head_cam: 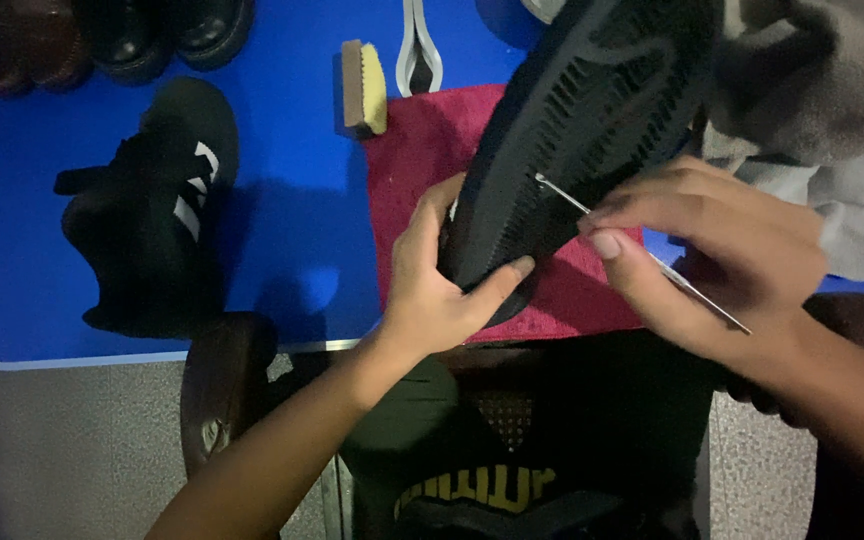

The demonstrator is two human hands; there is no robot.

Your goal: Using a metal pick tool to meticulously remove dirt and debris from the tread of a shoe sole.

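- Over the red towel [422, 150] on the blue tabletop [292, 240], the left hand [432, 290] clamps the upturned shoe [572, 120] by its heel end, sole facing up.
- Right hand [722, 250] pinches a thin metal pick [562, 195], tip in the tread grooves.
- Best worked along each groove with light strokes, the shoe braced firmly.
- Second shoe [152, 200] and brush [364, 88] lie to the left.

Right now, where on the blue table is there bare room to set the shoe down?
Bare blue table lies between the black sneaker and red towel. It is crowded around the shoe, both hands, grey cloth and far-edge shoes.
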